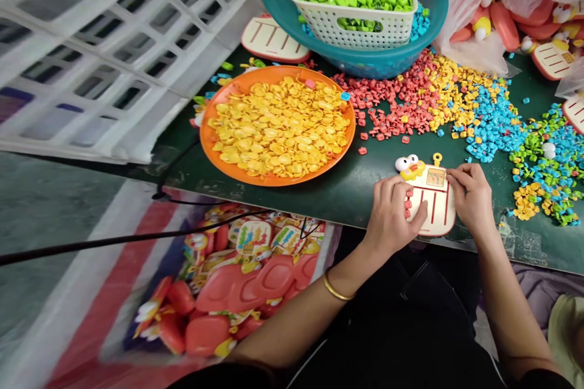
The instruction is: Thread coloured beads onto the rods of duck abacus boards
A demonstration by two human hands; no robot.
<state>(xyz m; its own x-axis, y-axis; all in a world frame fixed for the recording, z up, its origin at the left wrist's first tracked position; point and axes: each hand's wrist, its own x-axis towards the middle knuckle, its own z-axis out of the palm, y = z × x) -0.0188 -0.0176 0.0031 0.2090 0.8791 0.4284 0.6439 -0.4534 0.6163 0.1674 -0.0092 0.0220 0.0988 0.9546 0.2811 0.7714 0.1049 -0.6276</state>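
A cream toy board (440,209) with red slots lies at the front edge of the green table. At its top are a duck-like face (410,166) with bulging white eyes and a small yellow ring (437,159). Several small red pieces (407,203) sit along the board's left side. My left hand (387,216) grips that side, its thumb lying over the slots. The fingers of my right hand (474,197) are pinched together at the upper right edge, touching the board; whether a small piece is between them is hidden.
An orange plate (210,152) of yellow pieces stands left. Behind it, a teal basin (365,61) holds a white basket (314,18) of green pieces. Loose red pieces (410,103) and blue pieces (490,124) spread rightward. A white crate (132,67) stands left; finished-looking boards (253,237) lie below.
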